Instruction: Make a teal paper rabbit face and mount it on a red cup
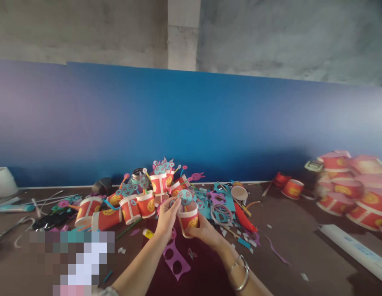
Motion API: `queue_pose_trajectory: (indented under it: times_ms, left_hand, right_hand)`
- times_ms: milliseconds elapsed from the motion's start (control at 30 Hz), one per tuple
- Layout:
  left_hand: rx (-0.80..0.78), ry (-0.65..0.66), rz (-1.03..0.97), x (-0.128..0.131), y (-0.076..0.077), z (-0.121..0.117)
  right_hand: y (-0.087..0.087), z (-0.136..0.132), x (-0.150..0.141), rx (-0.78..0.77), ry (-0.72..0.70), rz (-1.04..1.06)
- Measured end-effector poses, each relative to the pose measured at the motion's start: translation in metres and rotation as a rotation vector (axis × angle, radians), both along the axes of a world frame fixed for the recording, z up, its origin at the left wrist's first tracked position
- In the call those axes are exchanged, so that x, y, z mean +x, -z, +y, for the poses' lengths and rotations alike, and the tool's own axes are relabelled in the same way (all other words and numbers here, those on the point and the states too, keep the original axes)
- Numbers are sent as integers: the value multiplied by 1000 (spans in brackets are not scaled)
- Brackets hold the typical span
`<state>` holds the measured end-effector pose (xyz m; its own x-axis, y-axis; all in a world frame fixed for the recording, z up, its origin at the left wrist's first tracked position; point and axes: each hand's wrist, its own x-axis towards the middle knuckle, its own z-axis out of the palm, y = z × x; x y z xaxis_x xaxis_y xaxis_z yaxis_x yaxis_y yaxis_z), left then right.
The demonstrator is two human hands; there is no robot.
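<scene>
In the head view, my right hand (pixel 207 232) is wrapped round the side of a red paper cup (pixel 185 221) with a gold print. The cup stands upright, held above the table. My left hand (pixel 168 214) pinches a light-blue paper cutout face (pixel 186 197) with red round eyes at the cup's rim. Whether the cutout is fixed to the cup, I cannot tell. Below my hands lies a purple sheet with round holes (pixel 182 257). Close to my left wrist is a yellow glue stick (pixel 148 234).
Several decorated red cups (pixel 130 208) crowd the left and back. Teal paper scraps (pixel 229 201) and a red marker-like tool (pixel 244 218) lie right of my hands. Stacked red cups (pixel 345 187) and a long white box (pixel 357 248) are at the far right. A blue partition (pixel 191 123) stands behind.
</scene>
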<state>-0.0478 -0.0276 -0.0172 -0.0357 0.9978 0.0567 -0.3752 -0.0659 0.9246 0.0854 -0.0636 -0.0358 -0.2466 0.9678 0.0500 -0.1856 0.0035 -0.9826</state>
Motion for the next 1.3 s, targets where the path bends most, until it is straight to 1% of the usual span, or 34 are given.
queue_pose_trajectory:
  times_ms: [100, 167, 233, 300, 333, 367, 433, 467, 533, 667, 767, 900, 1000, 1133, 1300]
  left_hand:
    - [3, -26, -32, 1, -1, -2]
    - [5, -7, -86, 2, -4, -6]
    - [36, 74, -131, 5, -8, -11]
    - [96, 185, -132, 8, -11, -15]
    - [118, 221, -121, 10, -11, -17]
    - [126, 234, -110, 11, -11, -17]
    - [115, 210, -104, 12, -9, -18]
    - [111, 191, -109, 13, -8, -17]
    - [114, 178, -118, 12, -4, -15]
    - [102, 229, -99, 11, 4, -11]
    - [76, 229, -98, 12, 8, -10]
    - [104, 237, -95, 12, 11, -9]
    - [82, 218, -58, 9, 12, -7]
    - [86, 253, -13, 4, 14, -2]
    - [79, 288, -57, 7, 22, -1]
  right_hand:
    - [0, 1, 0, -6, 20, 48]
    - [2, 3, 0, -1, 51, 88]
    - [3, 4, 1, 17, 80, 116]
    - [4, 5, 1, 32, 84, 145]
    - [4, 5, 1, 38, 75, 163]
    - [4, 5, 2, 47, 65, 182]
    - [2, 6, 3, 84, 67, 205]
    - [1, 6, 4, 107, 91, 209]
    - [-1, 8, 6, 145, 185, 197]
    - [-2, 12, 11, 155, 395, 148]
    - [0, 14, 13, 154, 489, 152]
    - [0, 16, 15, 162, 505, 133]
    - [-1, 17, 18, 164, 508, 108]
    - [-5, 17, 26, 148, 529, 74]
    - [-9, 17, 30, 121, 491, 36]
